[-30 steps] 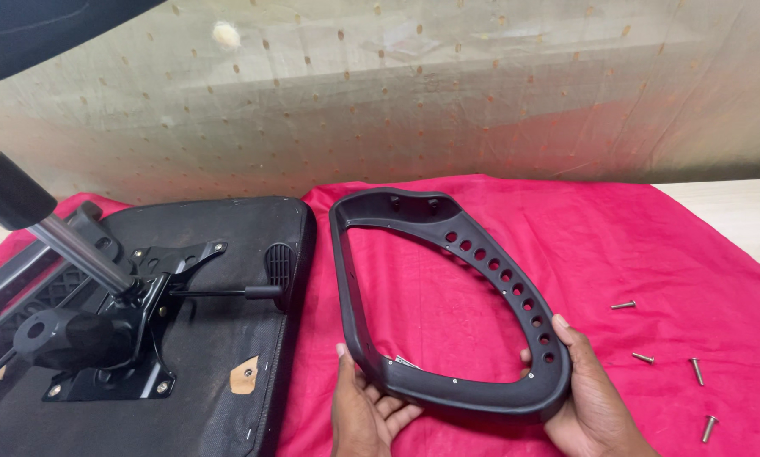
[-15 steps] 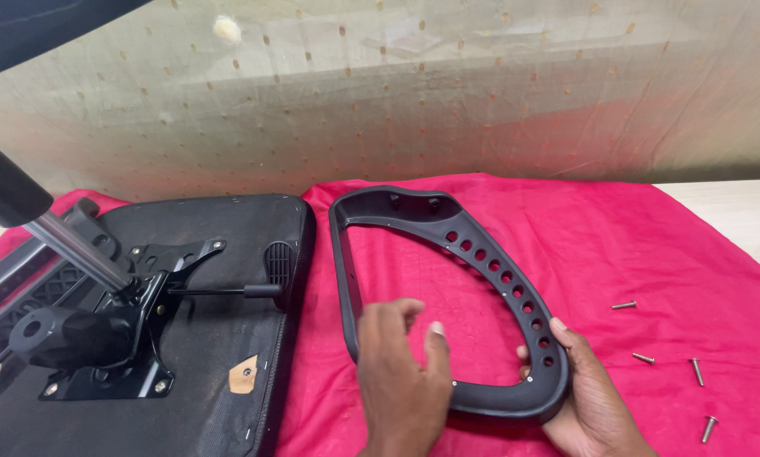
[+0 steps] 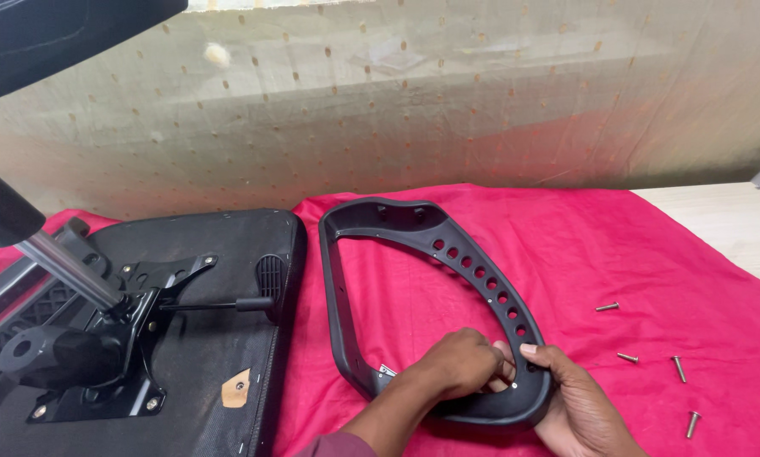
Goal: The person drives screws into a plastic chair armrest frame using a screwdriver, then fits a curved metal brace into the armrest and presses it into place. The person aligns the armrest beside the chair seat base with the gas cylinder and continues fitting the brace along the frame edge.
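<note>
Both hands grip the near end of the black armrest frame (image 3: 431,279), which lies on the red cloth (image 3: 651,254) near its front edge: left hand (image 3: 463,366) inside the loop, right hand (image 3: 579,406) outside. Four screws (image 3: 651,355) lie toward the cloth's right edge, and the upturned chair seat (image 3: 185,338) covers its left side.

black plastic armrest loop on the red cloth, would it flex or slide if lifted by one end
The black plastic armrest loop looks moulded and thick-walled, so probably stiff. Open and hollow, likely light. The red cloth under it probably resists sliding. Both hands hold its near end.
</note>
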